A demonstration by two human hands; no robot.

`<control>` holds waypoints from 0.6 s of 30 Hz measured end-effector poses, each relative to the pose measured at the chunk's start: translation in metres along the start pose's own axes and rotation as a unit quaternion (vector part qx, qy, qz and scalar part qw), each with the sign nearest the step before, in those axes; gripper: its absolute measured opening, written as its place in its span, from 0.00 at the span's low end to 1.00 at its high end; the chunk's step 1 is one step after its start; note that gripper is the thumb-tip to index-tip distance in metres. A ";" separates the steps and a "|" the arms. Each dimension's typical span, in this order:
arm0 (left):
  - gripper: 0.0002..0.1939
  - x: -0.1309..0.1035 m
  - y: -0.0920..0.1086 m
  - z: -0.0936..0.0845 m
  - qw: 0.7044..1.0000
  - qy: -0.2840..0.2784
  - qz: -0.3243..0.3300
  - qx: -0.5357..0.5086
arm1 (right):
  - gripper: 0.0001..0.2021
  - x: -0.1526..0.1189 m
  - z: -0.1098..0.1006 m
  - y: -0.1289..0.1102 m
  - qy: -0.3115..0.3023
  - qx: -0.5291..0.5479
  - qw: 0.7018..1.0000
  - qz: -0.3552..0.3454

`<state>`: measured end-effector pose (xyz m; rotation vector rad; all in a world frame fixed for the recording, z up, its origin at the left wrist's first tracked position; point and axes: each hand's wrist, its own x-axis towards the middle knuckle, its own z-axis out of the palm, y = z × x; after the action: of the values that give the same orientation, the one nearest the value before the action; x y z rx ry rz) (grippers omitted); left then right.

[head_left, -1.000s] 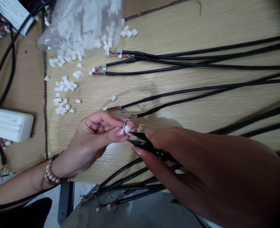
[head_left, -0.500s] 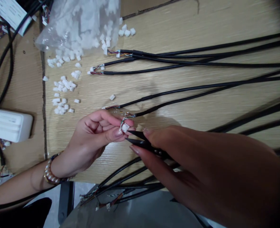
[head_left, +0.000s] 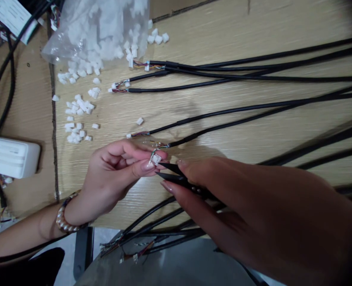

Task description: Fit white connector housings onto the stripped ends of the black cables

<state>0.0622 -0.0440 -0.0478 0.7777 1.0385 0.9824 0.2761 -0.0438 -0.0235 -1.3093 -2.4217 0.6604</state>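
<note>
Between thumb and fingers, my left hand pinches a small white connector with thin coloured wires. Those wires run into the end of a black cable. My right hand is closed around black pointed tweezers. The tweezer tips are parted, and the upper one is at the connector's right edge; whether it touches cannot be made out. Just above my left fingers lies another cable end with a white connector. A loose white connector rests on the board above that.
White connectors lie scattered at left, below an open plastic bag of more. Black cables stretch to the right edge; others hang over the front edge. A white box-shaped device sits at far left.
Both hands, the connector and the tweezers hold nearly the same pose. The whole view has shifted very slightly; the grip is unchanged.
</note>
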 end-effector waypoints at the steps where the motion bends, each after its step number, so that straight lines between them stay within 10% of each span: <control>1: 0.06 -0.001 -0.001 0.000 1.000 0.009 0.012 0.013 | 0.10 0.001 0.000 0.000 -0.002 0.002 1.000 -0.006; 18: 0.06 -0.014 -0.003 0.005 0.985 0.076 0.101 0.119 | 0.07 0.001 -0.001 0.000 -0.040 0.040 0.998 -0.008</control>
<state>0.0650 -0.0582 -0.0446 1.0332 1.2425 1.1156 0.2760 -0.0422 -0.0226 -1.2525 -2.4399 0.8103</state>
